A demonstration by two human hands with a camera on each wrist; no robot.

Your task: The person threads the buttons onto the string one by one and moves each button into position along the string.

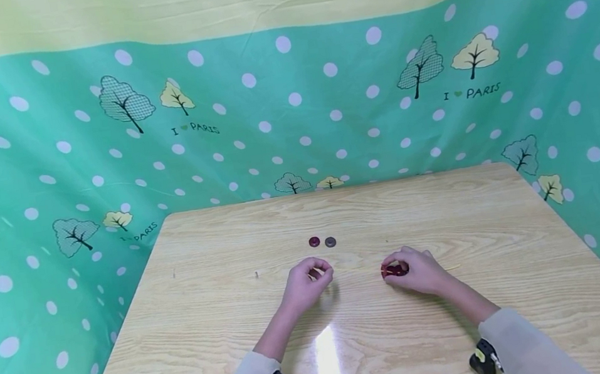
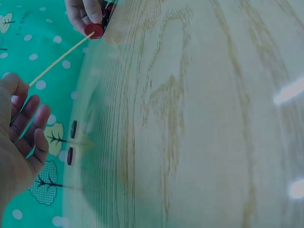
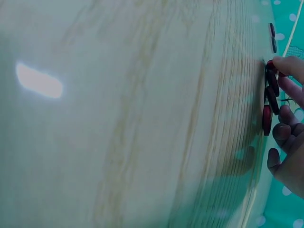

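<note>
My left hand (image 1: 306, 284) pinches the end of a thin yellow string (image 2: 59, 59) between thumb and forefinger, its other fingers loosely bent. The string runs taut to the right, through the middle of a red disc-shaped bead (image 2: 90, 32). My right hand (image 1: 418, 271) pinches this red bead at the table. Several more dark and red disc beads (image 3: 272, 97) stand in a row under the right fingers, partly hidden by them. Past the right hand, a loose tail of string (image 1: 453, 267) lies on the wood.
Beyond the left hand, a dark red bead (image 1: 314, 242) and a grey-brown bead (image 1: 330, 242) lie side by side on the wooden table (image 1: 216, 242). A green dotted curtain (image 1: 324, 114) hangs behind the table and along both sides.
</note>
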